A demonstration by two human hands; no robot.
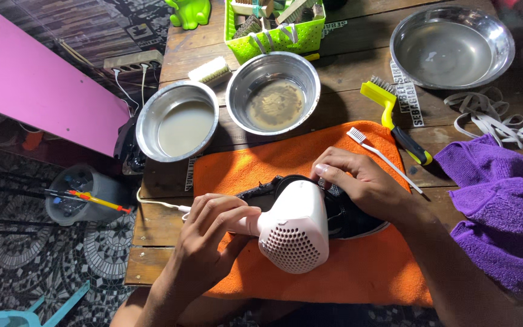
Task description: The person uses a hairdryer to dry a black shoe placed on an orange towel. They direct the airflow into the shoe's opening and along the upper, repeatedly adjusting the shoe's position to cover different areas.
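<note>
A black shoe (346, 215) lies on an orange terry towel (310, 266) spread over the wooden table (358, 54), its long axis running roughly left to right, though the dryer hides most of it, so toe and heel are hard to tell. The right hand (358, 181) rests on the shoe's upper edge, fingers curled together and pressing down on it. The left hand (210, 227) wraps closed around the handle of a white plastic hair dryer (292, 227), whose body sits just left of the right hand and over the shoe. Beyond the towel stand two steel bowls of murky water (180, 121), a white toothbrush (382, 157) and a yellow-handled brush (394, 118); a purple cloth (503, 206) lies to the right.
</note>
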